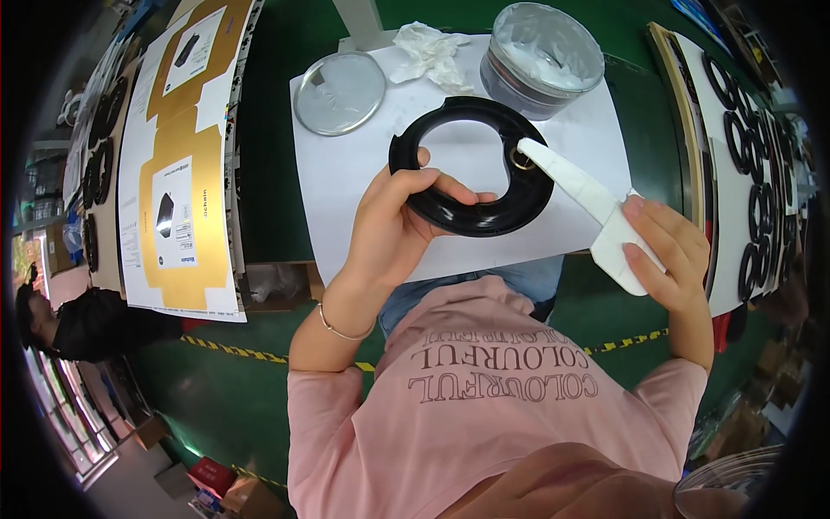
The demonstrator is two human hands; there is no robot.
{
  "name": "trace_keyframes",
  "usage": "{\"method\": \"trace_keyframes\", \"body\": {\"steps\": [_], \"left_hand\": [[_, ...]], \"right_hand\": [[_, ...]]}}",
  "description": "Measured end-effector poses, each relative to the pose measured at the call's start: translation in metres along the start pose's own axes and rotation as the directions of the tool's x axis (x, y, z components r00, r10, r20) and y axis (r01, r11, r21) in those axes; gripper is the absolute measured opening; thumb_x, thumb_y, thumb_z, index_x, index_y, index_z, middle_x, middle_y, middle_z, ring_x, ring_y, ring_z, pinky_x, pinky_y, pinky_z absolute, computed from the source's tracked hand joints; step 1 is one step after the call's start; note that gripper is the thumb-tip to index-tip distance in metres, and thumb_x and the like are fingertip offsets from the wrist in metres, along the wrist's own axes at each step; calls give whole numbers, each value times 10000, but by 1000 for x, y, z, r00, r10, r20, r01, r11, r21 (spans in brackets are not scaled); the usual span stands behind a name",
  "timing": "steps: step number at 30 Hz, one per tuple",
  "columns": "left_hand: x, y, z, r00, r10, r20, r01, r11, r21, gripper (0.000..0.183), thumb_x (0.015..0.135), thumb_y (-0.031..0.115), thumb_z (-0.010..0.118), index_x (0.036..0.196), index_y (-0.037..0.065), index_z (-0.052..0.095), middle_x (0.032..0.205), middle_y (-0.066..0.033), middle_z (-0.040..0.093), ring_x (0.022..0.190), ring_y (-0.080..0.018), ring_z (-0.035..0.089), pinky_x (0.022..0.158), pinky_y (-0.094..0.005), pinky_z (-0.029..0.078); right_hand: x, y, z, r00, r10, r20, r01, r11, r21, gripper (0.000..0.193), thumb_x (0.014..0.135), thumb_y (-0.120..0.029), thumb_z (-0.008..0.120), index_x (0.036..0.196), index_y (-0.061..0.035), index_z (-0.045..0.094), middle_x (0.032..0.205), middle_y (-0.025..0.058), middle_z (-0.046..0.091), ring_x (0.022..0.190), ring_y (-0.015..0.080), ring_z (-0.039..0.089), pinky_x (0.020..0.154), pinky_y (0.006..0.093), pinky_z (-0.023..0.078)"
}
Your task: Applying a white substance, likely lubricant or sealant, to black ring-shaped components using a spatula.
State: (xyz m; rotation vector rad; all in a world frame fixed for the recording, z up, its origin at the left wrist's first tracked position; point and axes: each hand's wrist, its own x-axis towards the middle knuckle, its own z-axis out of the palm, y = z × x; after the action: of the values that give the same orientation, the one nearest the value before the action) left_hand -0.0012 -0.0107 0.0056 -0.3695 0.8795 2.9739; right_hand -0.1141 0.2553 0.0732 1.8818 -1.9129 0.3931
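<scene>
My left hand grips the left side of a black plastic ring, its thumb on the upper face and fingers through the large opening. The ring is held tilted above a white sheet. Set in its right side is a small round gold-coloured fitting. Pinched in my right hand is a flat white spatula. The spatula's narrow tip lies at the small fitting, touching it or just above; I cannot tell which. Behind the ring stands a clear tub with white paste inside.
A round translucent lid and a crumpled white tissue lie left of the tub. On the left stand gold-and-white printed cardboard sheets. Several black rings sit on a white board at right, and more black rings at far left.
</scene>
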Motion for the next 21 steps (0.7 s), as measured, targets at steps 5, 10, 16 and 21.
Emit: {"method": "trace_keyframes", "body": {"steps": [5,10,16,21], "left_hand": [[0,0,1,1000,3,23,-3,1000,3,117,854,114,379,941,39,358,799,-210,607,908,-402,583,810,-445,489],[-3,1,5,999,33,4,-34,994,103,113,845,81,374,944,47,333,786,-230,600,889,-400,590,792,-429,501],[-3,0,6,993,116,-13,-109,964,242,142,835,43,373,958,56,303,769,-241,595,865,-399,597,778,-413,507],[-7,-3,6,988,157,-1,-149,939,309,153,833,21,379,958,58,298,761,-236,594,845,-383,605,783,-411,501]], "right_hand": [[0,-2,-2,998,-43,36,42,999,33,214,685,-21,613,876,-37,516,920,193,613,805,312,624,708,379,518],[2,-2,-4,996,-38,75,34,998,54,223,681,-28,620,880,-40,519,912,183,615,800,309,624,695,376,521],[-1,6,-10,998,60,-10,-58,992,114,235,691,-32,609,916,-39,544,909,194,620,773,303,630,629,315,507],[-14,12,-1,882,446,-153,-345,832,434,159,801,19,550,950,60,510,912,200,616,788,280,621,673,303,491]]}}
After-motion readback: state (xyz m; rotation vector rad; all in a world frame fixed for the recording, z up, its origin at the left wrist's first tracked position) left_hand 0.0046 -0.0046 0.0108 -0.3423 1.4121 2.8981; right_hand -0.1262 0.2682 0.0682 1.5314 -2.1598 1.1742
